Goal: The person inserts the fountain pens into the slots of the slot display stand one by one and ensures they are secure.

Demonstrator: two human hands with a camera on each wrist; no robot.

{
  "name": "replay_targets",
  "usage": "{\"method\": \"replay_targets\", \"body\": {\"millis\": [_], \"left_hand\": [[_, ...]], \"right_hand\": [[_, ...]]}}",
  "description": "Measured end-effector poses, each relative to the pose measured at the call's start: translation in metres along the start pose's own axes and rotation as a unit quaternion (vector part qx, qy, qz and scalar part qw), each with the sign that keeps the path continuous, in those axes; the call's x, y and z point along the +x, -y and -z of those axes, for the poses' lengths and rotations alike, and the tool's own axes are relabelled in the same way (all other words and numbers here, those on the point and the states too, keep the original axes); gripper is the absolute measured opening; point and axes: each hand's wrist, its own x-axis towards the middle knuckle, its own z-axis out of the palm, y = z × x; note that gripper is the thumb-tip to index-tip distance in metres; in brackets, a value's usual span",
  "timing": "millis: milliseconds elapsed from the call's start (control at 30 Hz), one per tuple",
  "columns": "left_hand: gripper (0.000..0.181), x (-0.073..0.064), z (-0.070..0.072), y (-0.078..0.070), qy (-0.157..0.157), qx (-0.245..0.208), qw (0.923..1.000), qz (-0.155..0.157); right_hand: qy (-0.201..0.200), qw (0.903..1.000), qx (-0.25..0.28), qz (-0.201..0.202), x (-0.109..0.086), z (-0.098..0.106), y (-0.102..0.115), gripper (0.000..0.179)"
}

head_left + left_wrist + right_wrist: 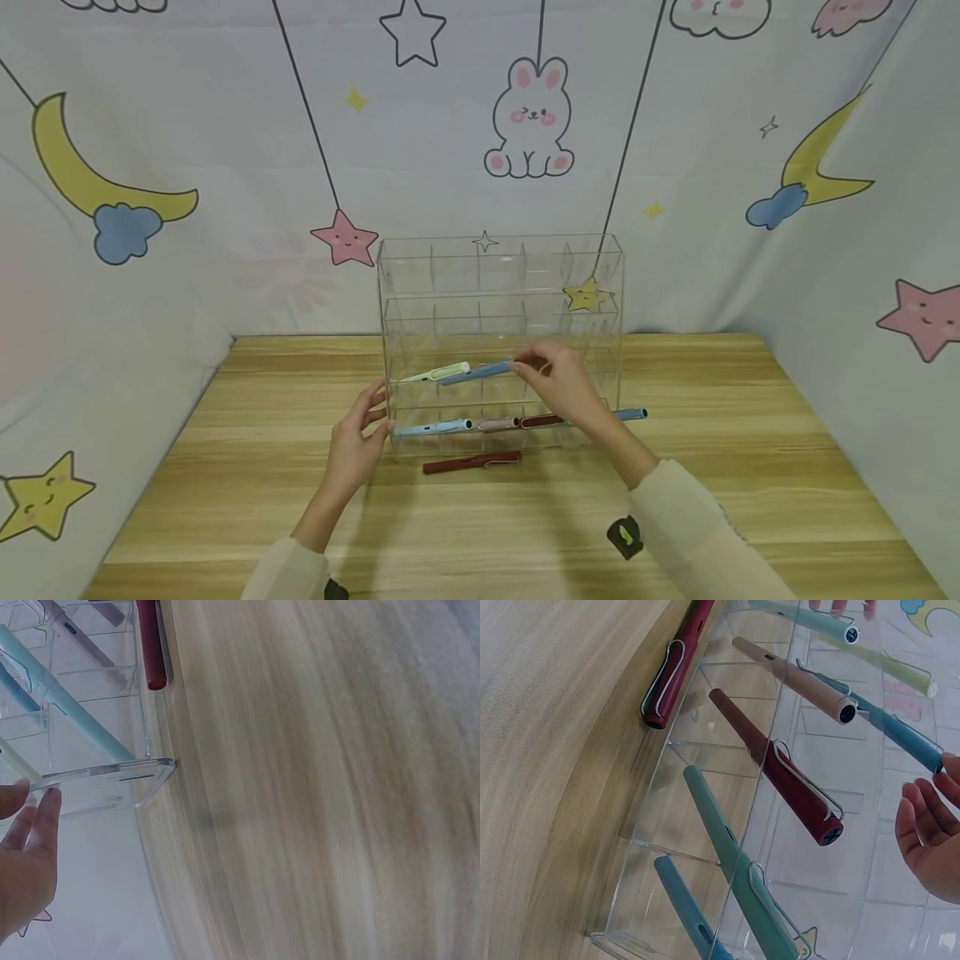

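My right hand [564, 387] pinches the capped end of a blue fountain pen [476, 372], which lies slanted in the second row from the bottom of a clear acrylic rack [450, 297]. Beside it in that row is a pale green pen [435, 373]. At the rack's left side, my left hand [360, 446] grips the edge of the side panel between thumb and fingers. The bottom row holds a light blue pen [435, 427], a pinkish-beige pen [497, 424], a dark red pen [780, 772], a green pen [739, 877] and another blue pen [630, 414].
A red pen [472, 462] lies on the wooden table [285, 417] in front of the rack. Thin dividers split the rack's tiers into compartments. A white cloth printed with cartoons [450, 150] hangs behind and along both sides.
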Motion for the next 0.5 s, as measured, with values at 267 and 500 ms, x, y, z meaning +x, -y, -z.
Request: {"method": "replay_targets", "body": {"millis": [267, 500], "left_hand": [[0.061, 0.0007, 0.0, 0.0013, -0.004, 0.004, 1.0, -0.007], [0.06, 0.0003, 0.0003, 0.0009, -0.001, -0.002, 1.0, -0.005]], "right_hand": [[0.005, 1.0, 0.002, 0.005, -0.0001, 0.0003, -0.0003, 0.014], [0.008, 0.9999, 0.01, 0.01, -0.0005, 0.0004, -0.0022, 0.016]]}}
